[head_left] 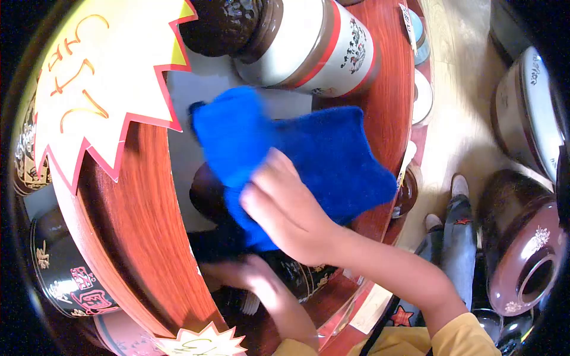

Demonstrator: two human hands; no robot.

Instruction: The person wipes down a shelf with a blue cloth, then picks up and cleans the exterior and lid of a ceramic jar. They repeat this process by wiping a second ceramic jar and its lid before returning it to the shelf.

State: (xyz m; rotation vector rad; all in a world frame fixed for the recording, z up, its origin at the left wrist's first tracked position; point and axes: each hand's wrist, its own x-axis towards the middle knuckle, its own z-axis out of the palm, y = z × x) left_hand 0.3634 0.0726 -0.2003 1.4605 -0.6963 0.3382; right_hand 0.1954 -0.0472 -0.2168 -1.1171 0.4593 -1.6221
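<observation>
In the head view, the right hand [288,207] is clenched around a gathered part of a bright-blue, soft-looking fabric cloth [326,160]. The left hand [237,274], nearer the body and in deep shadow, lies close to a black glossy jar with gold lines [309,279]; whether it grips or merely touches anything, I cannot tell.

The cloth should be light, limp and hard to damage, with a nap that likely gives good grip and little slip. A bunched fold, where the right hand has it, seems the surest hold; a loose corner would probably leave the rest flopping.

It looks plain and unpatterned, vivid and blurred in the bunch just beyond the right hand's fingers, deeper blue and plush in the flap spread to that hand's right, with a wavy edge. Beyond the flap, well past both hands, lies a tilted cream-white jar with red and brown bands and floral decoration [303,47]. Left of the right hand, a dark brown rounded object [205,190] shows partly from behind the cloth, near a curved red-brown wood-grained shelf edge [145,213].
</observation>
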